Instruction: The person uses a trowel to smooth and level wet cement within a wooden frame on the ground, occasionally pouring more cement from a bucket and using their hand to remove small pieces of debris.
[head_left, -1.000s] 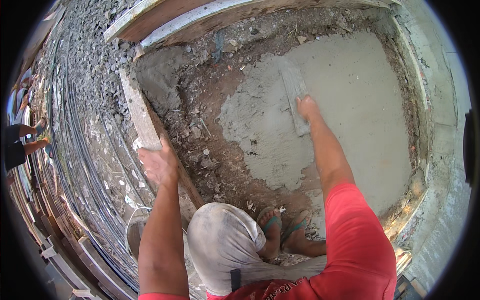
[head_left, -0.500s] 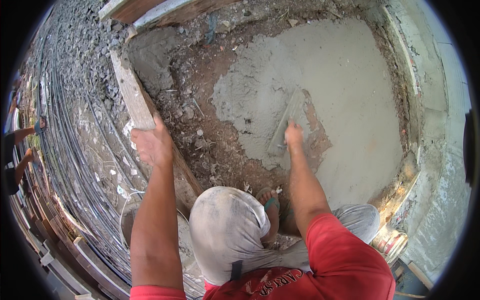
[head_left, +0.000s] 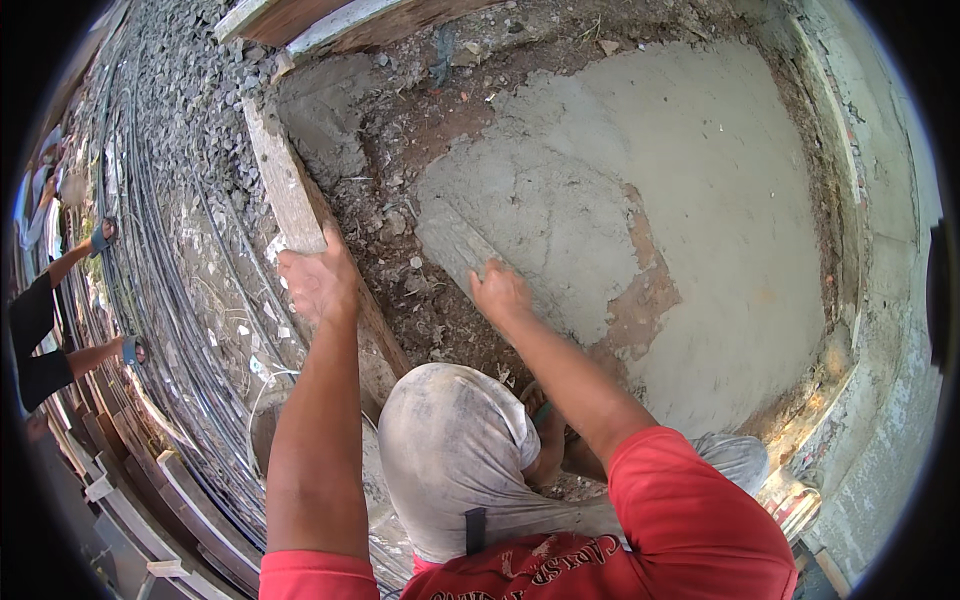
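Head view gave me the grey mortar bed (head_left: pixel 690 230) spread across the pit, with a long wooden plank (head_left: pixel 290 200) along its left edge. My left hand (head_left: pixel 318 282) had its fingers clamped on that plank. My right hand (head_left: pixel 500 292) gripped a mortar-coated trowel (head_left: pixel 455 245), lying flat on the wet mortar's near edge.

Under our right hand (head_left: pixel 500 293) we press a flat, mortar-coated trowel (head_left: pixel 455 243), angled away up-left on the grey wet cement patch (head_left: pixel 640 200). Our left hand (head_left: pixel 318 280) grips a long, pale wooden plank (head_left: pixel 285 190), edge-up beside the bed.
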